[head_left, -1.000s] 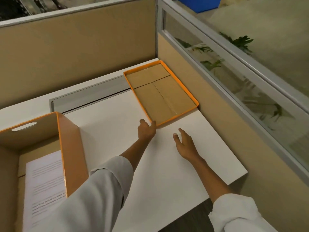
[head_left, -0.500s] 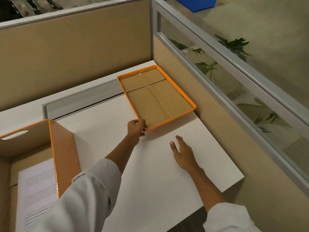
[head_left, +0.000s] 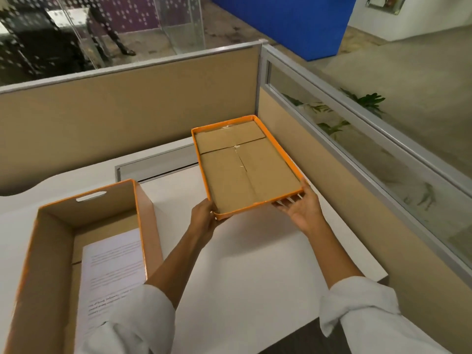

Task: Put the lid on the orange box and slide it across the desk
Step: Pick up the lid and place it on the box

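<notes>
The orange-rimmed cardboard lid [head_left: 240, 175] is upside down, its brown inside facing up, with its near edge raised off the white desk [head_left: 250, 264]. My left hand [head_left: 204, 215] grips its near left corner. My right hand [head_left: 301, 208] holds the near right corner, fingers underneath and thumb on the rim. The open orange box [head_left: 63, 226] stands at the left of the desk with a printed sheet [head_left: 112, 272] lying inside it.
Beige partition walls [head_left: 127, 118] close the desk at the back and right, the right one topped by a glass panel [head_left: 370, 159]. A grey cable tray [head_left: 155, 164] runs along the desk's back. The desk's right front corner is near my right sleeve.
My right hand has left the desk surface and taken hold of the lid's near right corner. The lid's near edge has risen from the desk, held by both hands. The view has tilted up.
</notes>
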